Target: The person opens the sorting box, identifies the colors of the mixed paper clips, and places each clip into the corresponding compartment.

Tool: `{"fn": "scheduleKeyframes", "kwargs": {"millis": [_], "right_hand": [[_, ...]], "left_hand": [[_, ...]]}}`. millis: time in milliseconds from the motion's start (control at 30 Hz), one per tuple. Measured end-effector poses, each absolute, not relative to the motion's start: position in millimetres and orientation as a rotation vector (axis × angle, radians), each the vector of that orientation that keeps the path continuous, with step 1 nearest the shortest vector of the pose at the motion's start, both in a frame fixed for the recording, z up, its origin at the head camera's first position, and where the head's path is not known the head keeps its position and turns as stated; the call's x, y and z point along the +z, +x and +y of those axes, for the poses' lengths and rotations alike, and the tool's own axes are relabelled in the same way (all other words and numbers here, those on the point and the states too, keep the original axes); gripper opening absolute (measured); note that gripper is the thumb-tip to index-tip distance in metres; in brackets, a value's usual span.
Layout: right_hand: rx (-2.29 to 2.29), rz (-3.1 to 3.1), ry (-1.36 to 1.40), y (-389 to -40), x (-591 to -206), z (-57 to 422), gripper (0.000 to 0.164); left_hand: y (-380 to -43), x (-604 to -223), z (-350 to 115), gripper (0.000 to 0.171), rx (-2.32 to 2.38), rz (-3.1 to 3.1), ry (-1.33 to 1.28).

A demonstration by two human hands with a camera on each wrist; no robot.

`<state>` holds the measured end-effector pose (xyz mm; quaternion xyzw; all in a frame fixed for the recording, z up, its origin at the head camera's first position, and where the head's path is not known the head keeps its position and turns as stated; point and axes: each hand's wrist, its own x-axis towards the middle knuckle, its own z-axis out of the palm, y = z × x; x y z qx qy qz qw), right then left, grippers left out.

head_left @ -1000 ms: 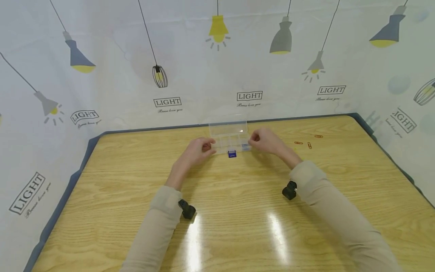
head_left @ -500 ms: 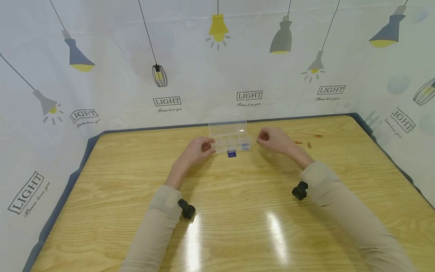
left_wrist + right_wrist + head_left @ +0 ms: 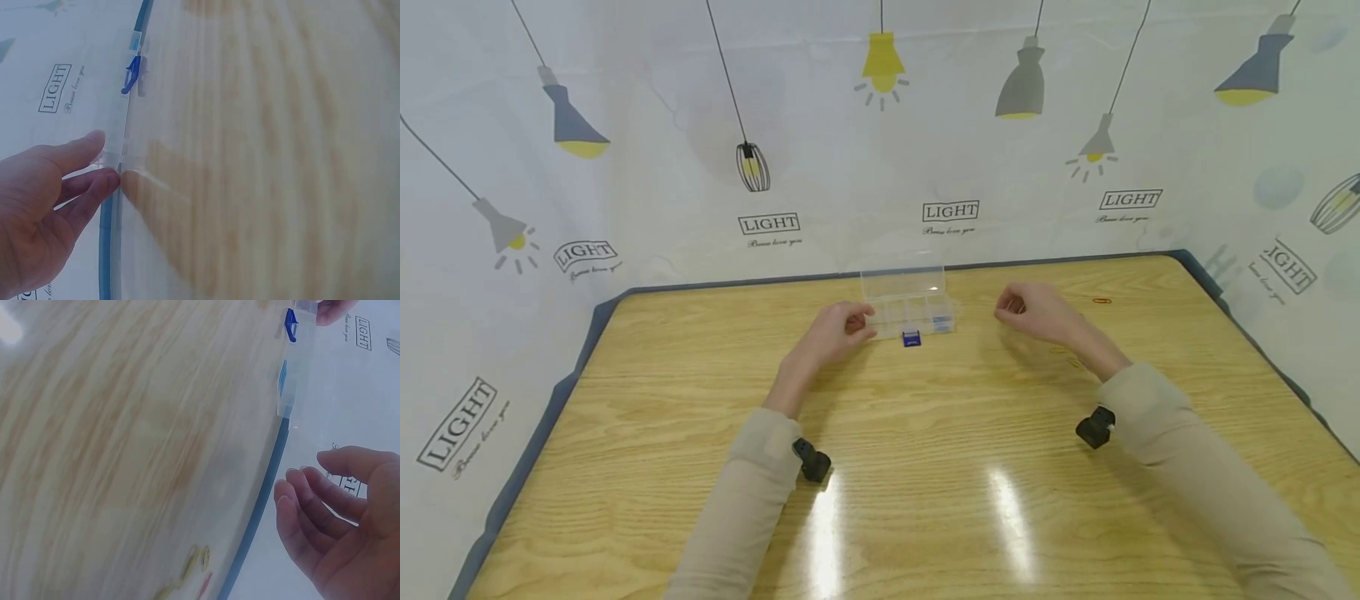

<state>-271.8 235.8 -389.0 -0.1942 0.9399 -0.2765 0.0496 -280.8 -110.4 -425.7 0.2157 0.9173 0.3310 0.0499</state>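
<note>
A clear plastic compartment box [image 3: 898, 313] stands near the far table edge, its transparent lid [image 3: 902, 283] raised at the back. The blue latch [image 3: 912, 338] hangs at its front. Small blue pieces [image 3: 942, 322] lie in the rightmost compartment. My left hand [image 3: 835, 329] holds the box's left end between thumb and fingers; the left wrist view shows the fingertips at that corner. To the right of the box hovers my right hand [image 3: 1039, 313], fingers loosely bent. In the right wrist view, a gap shows between its thumb and fingers [image 3: 300, 487], with nothing held.
Yellow paper clips [image 3: 190, 565] lie on the wooden table [image 3: 910, 433] near the right hand, partly under the forearm in the head view. A red paper clip [image 3: 1102, 301] lies farther right. Behind the table hangs a white backdrop [image 3: 820, 125] printed with lamps.
My right hand has moved right, from the box's right end toward the paper clips, and now covers some of the red ones. The left hand and the box have stayed put.
</note>
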Motion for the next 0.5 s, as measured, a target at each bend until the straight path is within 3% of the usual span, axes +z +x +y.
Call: {"fn": "scheduleKeyframes", "kwargs": {"millis": [500], "right_hand": [[-0.833, 2.862, -0.599, -256.1, -387.0, 277.0, 0.015]], "left_hand": [[-279.4, -422.9, -110.5, 0.038, 1.013, 2.779, 0.652]]}}
